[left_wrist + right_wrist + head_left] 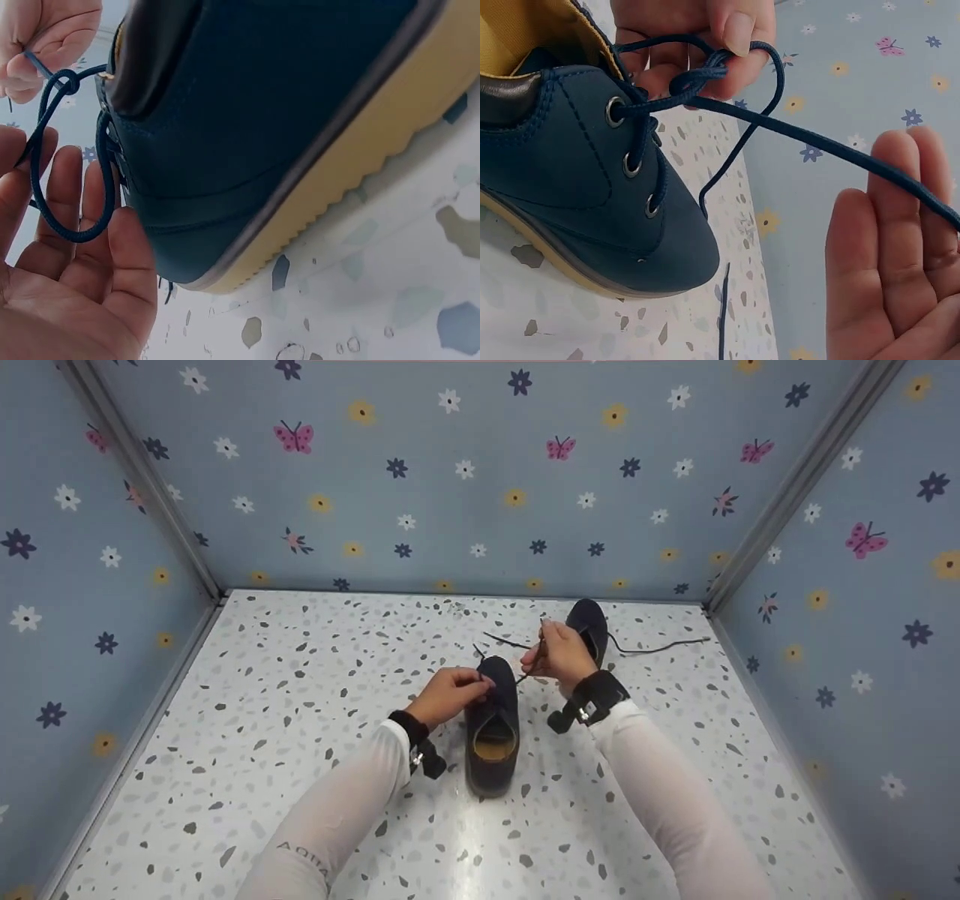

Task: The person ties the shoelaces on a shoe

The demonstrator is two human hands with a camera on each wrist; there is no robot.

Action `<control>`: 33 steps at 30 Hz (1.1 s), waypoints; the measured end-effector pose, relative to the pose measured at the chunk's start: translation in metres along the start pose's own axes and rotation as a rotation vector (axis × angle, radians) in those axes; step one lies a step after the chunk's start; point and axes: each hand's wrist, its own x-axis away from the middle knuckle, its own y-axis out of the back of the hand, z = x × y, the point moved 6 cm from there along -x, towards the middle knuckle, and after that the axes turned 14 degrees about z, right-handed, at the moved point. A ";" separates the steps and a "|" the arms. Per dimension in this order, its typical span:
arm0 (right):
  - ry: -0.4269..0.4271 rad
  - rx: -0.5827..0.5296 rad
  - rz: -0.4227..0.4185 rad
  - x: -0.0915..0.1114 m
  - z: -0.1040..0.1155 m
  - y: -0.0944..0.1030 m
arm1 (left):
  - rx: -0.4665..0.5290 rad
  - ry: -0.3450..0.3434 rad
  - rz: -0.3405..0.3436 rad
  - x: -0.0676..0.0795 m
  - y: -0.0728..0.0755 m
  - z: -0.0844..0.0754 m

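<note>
A dark blue lace-up shoe [491, 777] with a tan sole stands on the floor, its toe facing the far wall. My left hand [448, 694] is at its laces; in the right wrist view its thumb and fingers pinch the lace [697, 75] where it loops over itself near the top eyelets. Off to the shoe's right, my right hand [564, 652] holds the other lace end, pulled out in a straight line from the knot. That lace runs across the right fingers [896, 217]. A loop hangs in front of the left palm [67, 315] in the left wrist view.
A second dark shoe [587, 617] stands by the far wall, partly behind my right hand. Its loose lace [652, 650] trails right along the speckled floor [315, 757]. Blue flowered panels [465, 510] enclose the floor at the back and both sides.
</note>
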 end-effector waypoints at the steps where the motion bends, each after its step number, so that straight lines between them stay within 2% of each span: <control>1: 0.003 0.004 -0.002 0.000 0.000 0.000 | 0.010 -0.001 0.003 0.000 0.000 0.000; 8: 0.014 0.008 -0.008 -0.001 0.001 0.003 | 0.076 -0.005 0.024 0.000 -0.002 -0.002; 13: 0.048 0.105 0.001 0.001 0.009 0.005 | 0.157 0.014 0.033 0.001 -0.002 -0.003; 19: 0.073 0.158 0.051 0.003 0.015 0.005 | 0.252 0.019 0.033 0.002 -0.001 -0.004; 33: 0.048 0.182 0.173 0.008 0.016 0.004 | 0.443 -0.051 0.013 -0.002 0.000 -0.013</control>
